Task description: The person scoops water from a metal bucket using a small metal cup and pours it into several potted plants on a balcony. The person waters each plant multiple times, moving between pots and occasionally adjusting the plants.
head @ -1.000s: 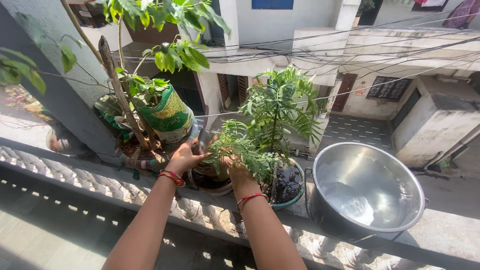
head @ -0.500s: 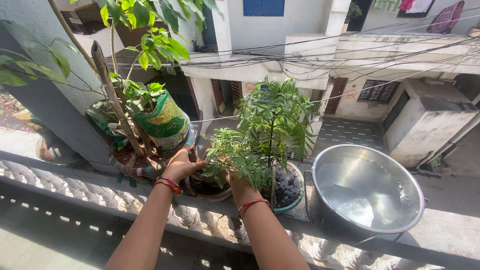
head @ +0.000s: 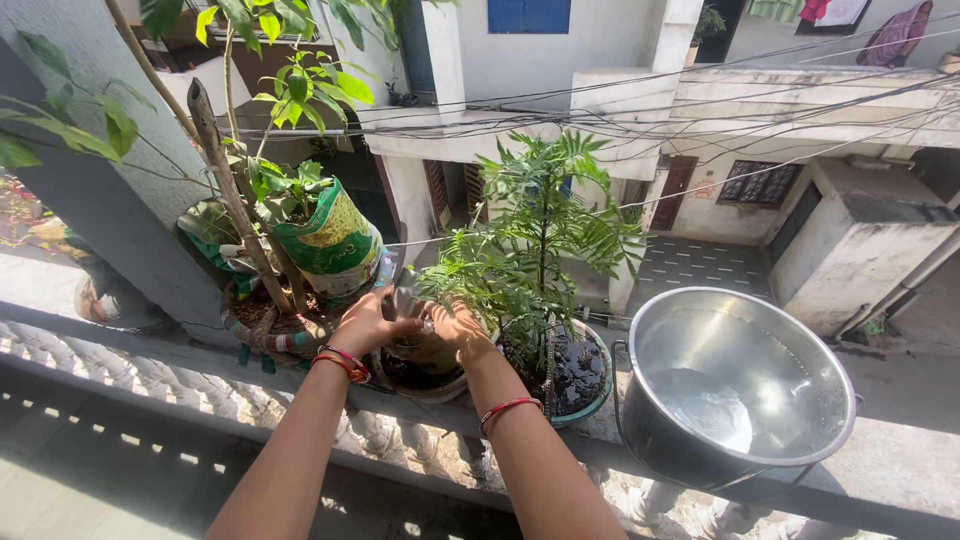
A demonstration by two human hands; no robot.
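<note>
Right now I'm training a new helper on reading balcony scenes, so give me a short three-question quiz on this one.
1. True or false: the steel pot on the ledge holds water.
2. What does the left hand hold against the small potted plant? A) a small steel cup B) scissors C) a trowel
3. Which side of the small potted plant is the green printed grow bag on, seen from the camera?

Key
1. True; water shows in the bottom.
2. A, the small steel cup; the right hand meets it at the plant's base.
3. The left.
</note>
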